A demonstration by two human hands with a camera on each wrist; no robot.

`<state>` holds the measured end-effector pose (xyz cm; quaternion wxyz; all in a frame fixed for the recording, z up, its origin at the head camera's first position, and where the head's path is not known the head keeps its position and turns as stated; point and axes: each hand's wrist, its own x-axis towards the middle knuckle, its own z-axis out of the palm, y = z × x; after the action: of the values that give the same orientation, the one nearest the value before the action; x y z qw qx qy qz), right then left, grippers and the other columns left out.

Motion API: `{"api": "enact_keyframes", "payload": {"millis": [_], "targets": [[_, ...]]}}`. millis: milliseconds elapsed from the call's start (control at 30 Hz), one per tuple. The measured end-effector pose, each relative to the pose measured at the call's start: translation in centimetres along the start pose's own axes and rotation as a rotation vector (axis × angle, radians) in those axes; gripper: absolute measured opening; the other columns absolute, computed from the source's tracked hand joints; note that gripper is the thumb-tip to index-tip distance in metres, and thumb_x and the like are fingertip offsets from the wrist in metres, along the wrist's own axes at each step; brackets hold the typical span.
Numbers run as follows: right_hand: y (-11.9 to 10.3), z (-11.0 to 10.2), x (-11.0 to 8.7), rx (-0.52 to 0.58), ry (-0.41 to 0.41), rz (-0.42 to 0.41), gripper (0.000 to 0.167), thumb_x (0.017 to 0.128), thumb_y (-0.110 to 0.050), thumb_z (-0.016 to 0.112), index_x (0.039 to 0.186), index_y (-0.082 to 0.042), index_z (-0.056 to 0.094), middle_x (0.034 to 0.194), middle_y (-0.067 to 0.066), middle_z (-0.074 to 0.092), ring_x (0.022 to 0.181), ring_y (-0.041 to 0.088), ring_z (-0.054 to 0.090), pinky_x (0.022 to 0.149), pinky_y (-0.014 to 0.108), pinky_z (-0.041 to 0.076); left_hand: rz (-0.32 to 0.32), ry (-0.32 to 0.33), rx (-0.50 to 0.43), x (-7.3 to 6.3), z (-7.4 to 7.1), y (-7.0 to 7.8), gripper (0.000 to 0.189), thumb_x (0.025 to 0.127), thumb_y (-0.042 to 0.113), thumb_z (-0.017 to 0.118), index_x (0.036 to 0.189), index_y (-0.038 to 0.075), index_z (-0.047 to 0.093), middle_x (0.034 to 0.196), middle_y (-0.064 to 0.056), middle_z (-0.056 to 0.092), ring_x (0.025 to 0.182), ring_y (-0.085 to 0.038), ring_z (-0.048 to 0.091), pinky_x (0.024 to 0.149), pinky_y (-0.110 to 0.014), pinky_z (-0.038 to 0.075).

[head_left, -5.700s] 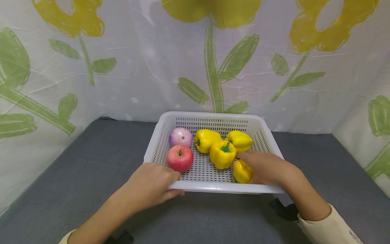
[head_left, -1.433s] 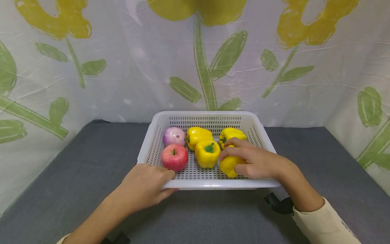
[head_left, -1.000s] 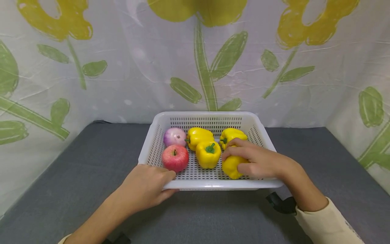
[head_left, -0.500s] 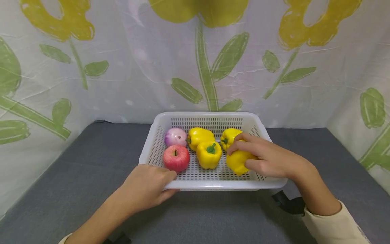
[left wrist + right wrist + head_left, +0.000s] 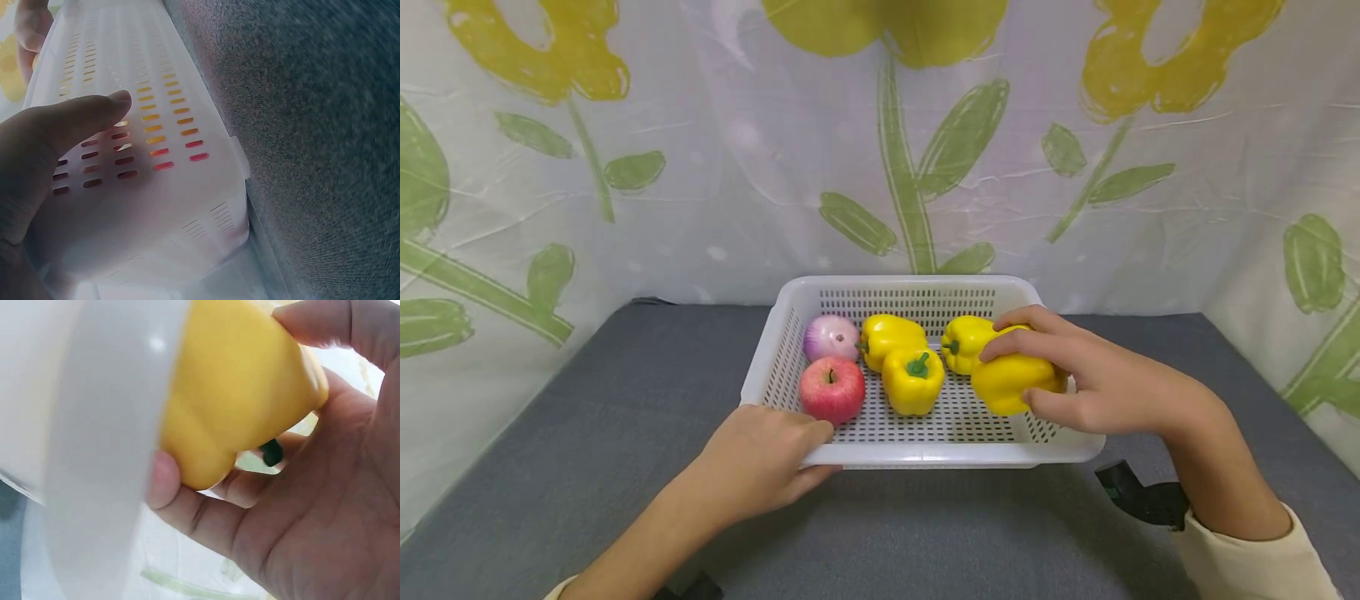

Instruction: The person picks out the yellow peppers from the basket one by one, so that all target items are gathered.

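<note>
My right hand (image 5: 1090, 371) grips a yellow bell pepper (image 5: 1011, 379) above the right side of a white slotted basket (image 5: 925, 454). In the right wrist view, thumb and fingers wrap round the pepper (image 5: 231, 381), its green stem toward the palm. My left hand (image 5: 767, 454) holds the basket's near left rim, its thumb (image 5: 94, 115) against the outer wall in the left wrist view. Inside lie a red apple (image 5: 832, 390), a purple onion (image 5: 831, 337) and three more yellow peppers: one at back middle (image 5: 891, 337), one at centre (image 5: 913, 383), one at back right (image 5: 964, 342).
The basket stands on a grey cloth-covered table (image 5: 587, 417). Close behind it hangs a pale curtain (image 5: 760, 167) printed with yellow flowers and green leaves. The curtain also runs down both sides.
Earlier my right hand reached low among the peppers at the basket's near right. It now holds one pepper, lifted and carried rightward. My left hand stays on the rim.
</note>
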<state>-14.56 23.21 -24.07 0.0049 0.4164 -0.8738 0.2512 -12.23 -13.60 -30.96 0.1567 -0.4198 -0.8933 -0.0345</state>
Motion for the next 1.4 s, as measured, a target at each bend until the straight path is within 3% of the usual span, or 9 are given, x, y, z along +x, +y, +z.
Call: {"api": "enact_keyframes", "payload": {"millis": [533,800,1200,1400], "targets": [[0.2,-0.3,-0.5,0.037,0.028,-0.011,0.048,0.088,-0.010,0.075,0.131,-0.021,0.060,0.141,0.006,0.044,0.097,0.015,0.053,0.068,0.028,0.049,0.011,0.011,0.011,-0.1,0.1,-0.1,0.033,0.079,0.030,0.083,0.074,0.018,0.053,0.060,0.011,0.041,0.052,-0.008,0.038,0.048,-0.023,0.031],[0.4,-1.0,-0.9,0.056,-0.007,-0.013,0.052,0.090,-0.020,0.076,0.138,-0.020,0.056,0.147,0.009,0.041,0.104,0.018,0.053,0.069,0.028,0.051,0.004,-0.001,0.010,-0.1,0.1,0.0,0.033,0.079,0.030,0.083,0.075,0.018,0.053,0.061,0.011,0.041,0.052,-0.009,0.038,0.048,-0.023,0.031],[0.8,-1.6,-1.5,0.076,-0.001,0.004,0.055,0.090,-0.017,0.076,0.141,-0.020,0.054,0.147,0.010,0.041,0.116,0.024,0.050,0.072,0.031,0.053,0.004,0.011,0.011,-0.1,0.1,0.0,0.033,0.079,0.029,0.084,0.075,0.018,0.053,0.061,0.010,0.040,0.052,-0.009,0.038,0.048,-0.023,0.031],[1.0,-2.0,-1.8,0.118,0.029,-0.001,0.057,0.090,-0.008,0.075,0.142,-0.015,0.053,0.144,0.008,0.044,0.110,0.018,0.053,0.073,0.031,0.055,0.006,0.015,0.012,-0.1,0.1,0.0,0.033,0.078,0.029,0.084,0.075,0.018,0.053,0.061,0.011,0.040,0.052,-0.009,0.038,0.048,-0.022,0.031]]}}
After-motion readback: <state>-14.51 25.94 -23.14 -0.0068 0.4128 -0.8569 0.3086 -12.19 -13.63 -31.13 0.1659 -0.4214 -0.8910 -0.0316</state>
